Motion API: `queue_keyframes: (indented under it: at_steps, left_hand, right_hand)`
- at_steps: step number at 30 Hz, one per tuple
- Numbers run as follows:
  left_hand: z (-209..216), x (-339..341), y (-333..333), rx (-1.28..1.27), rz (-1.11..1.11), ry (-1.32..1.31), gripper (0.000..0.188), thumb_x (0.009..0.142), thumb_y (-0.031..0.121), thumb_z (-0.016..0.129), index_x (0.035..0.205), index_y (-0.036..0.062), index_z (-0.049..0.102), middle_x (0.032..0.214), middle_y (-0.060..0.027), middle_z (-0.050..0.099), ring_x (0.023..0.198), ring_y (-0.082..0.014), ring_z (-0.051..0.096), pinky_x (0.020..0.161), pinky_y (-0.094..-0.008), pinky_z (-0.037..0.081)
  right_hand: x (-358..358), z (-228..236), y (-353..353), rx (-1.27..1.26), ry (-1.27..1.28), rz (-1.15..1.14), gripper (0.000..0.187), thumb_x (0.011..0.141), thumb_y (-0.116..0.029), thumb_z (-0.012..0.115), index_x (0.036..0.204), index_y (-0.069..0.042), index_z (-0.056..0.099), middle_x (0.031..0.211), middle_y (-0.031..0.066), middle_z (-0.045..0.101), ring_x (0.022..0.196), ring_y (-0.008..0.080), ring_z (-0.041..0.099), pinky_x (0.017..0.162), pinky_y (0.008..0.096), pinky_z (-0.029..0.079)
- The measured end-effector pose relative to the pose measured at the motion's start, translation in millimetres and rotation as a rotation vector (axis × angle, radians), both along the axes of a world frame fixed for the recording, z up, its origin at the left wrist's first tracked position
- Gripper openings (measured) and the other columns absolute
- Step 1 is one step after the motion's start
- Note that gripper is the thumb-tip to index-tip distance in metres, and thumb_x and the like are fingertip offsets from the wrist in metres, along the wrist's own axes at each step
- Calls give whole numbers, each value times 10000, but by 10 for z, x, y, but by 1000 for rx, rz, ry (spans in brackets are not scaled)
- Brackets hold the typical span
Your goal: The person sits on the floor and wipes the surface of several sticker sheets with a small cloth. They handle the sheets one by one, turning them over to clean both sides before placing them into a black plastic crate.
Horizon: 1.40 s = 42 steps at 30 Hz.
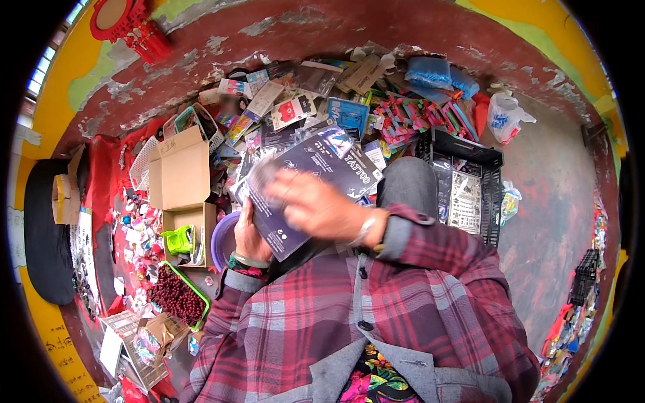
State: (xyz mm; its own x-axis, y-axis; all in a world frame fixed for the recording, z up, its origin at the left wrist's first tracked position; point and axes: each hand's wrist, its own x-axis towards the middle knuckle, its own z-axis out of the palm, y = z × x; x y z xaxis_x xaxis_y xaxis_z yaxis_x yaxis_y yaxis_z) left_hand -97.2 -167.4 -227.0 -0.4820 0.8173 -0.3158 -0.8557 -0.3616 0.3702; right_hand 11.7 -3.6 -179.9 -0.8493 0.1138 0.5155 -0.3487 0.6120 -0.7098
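Tilted across my lap lies a large flat dark purple package point(319, 161) with white print and a clear, shiny plastic cover. My left hand point(249, 236) grips its lower left edge, thumb along the side; the fingers beneath are hidden. Over the middle of the package is my right hand point(312, 207), its fingertips smeared by motion. Whether the right fingers pinch anything does not show. Just left of my left hand stands a purple round basin point(222, 243), partly covered by my arm.
An open cardboard box point(178, 176) with a bright green item point(178, 240) is at left. Below it sits a green-rimmed tray of dark red beads point(178, 295). A mound of packaged goods point(293, 111) lies ahead. At right are a black crate point(494, 156) and a white plastic bag point(505, 115).
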Motion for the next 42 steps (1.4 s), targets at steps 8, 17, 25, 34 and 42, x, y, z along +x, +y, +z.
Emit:
queue_keyframes:
  at_steps: [8, 17, 25, 34, 42]
  left_hand:
    - [-55, 49, -129, -20, 54, 13, 445, 1005, 316, 317, 1310, 18, 447, 1290, -152, 521, 1177, -296, 512, 1022, -440, 393]
    - [-65, 41, -209, -133, 69, 21, 401, 1009, 285, 356, 1284, 15, 464, 1257, -147, 548, 1134, -307, 542, 995, -466, 421]
    - [-21, 93, -280, -159, -40, 56, 406, 1008, 283, 355, 1303, 21, 453, 1270, -157, 546, 1138, -306, 550, 988, -457, 435]
    - [-26, 64, -361, -151, -88, 83, 380, 1000, 260, 373, 1271, 17, 484, 1223, -133, 571, 1106, -283, 564, 977, -433, 437]
    - [131, 143, -368, -202, -46, 132, 390, 1000, 279, 385, 1267, 15, 492, 1228, -140, 575, 1110, -296, 566, 967, -446, 451]
  right_hand:
    - [-135, -552, -259, 509, -190, -147, 321, 813, -138, 530, 1120, -79, 602, 1334, 117, 503, 1228, 251, 474, 891, 383, 409]
    - [-112, -617, 603, 496, -351, -517, 283, 789, -86, 536, 1054, 1, 585, 1116, 202, 567, 1012, 355, 527, 922, 420, 422]
    - [59, -158, 715, 578, -107, -565, 271, 803, -62, 517, 1054, -7, 602, 1081, 174, 589, 923, 331, 537, 848, 419, 441]
    - [-311, -430, -194, 360, -151, -142, 342, 733, -88, 597, 1072, -49, 619, 1226, 73, 556, 968, 260, 556, 816, 344, 499]
    - [-240, -438, 282, 430, -180, -372, 373, 729, -78, 576, 1100, -46, 594, 1228, 93, 554, 949, 295, 531, 836, 356, 475]
